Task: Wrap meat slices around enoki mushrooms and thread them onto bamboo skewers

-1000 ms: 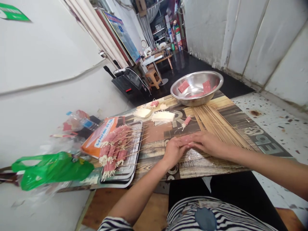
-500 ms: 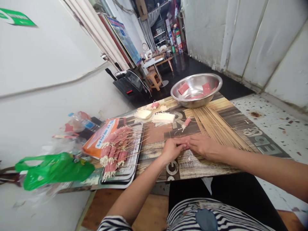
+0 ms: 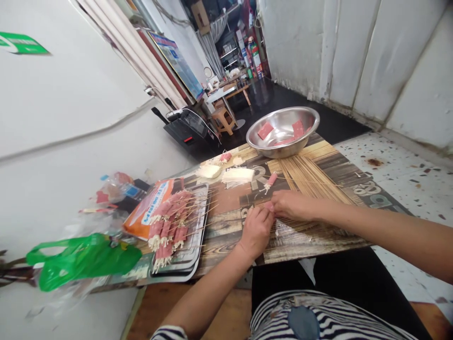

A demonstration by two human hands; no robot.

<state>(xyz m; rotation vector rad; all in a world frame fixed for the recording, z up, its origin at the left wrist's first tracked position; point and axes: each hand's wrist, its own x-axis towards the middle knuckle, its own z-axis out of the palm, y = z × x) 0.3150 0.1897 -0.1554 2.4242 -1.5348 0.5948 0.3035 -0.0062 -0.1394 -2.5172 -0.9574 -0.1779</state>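
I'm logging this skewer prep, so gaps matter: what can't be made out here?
Head view, all:
- What the left hand and right hand pinch: their fingers cover it; only a pink tip shows.
- Print on the orange packet: too small, partly behind the meat skewers.
- Contents of the green bag: blurred, opaque.

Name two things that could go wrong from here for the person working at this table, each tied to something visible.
1. The right hand reaches across the loose bamboo skewers, with its forearm lying over them. A sweep could scatter them or prick the skin.
2. The tray of finished skewers sits at the near edge of the table, beside the forearm of the left hand. A nudge might tip it off.
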